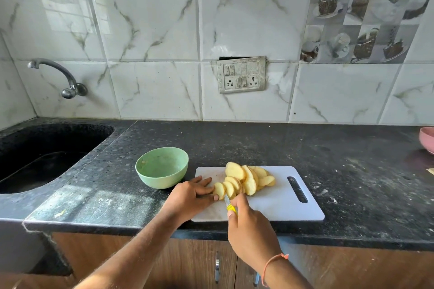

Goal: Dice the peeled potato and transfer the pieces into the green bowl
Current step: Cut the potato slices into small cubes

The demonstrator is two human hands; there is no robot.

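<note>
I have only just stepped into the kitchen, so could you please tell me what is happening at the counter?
A person is slicing a peeled yellow potato on a white plastic cutting board. The left hand steadies the end of the potato, while the right hand grips a yellow-handled knife whose blade sits among the slices. Most of the potato lies fanned out in round slices, not yet diced. The round green bowl beside the board holds no potato pieces yet.

We note bright, even daylight. Window glare sits on the wall tiles, far above the left hand; a pale reflection lies on the desk just left of it. Soft shadows. Edges bow from wide-angle distortion.
</note>
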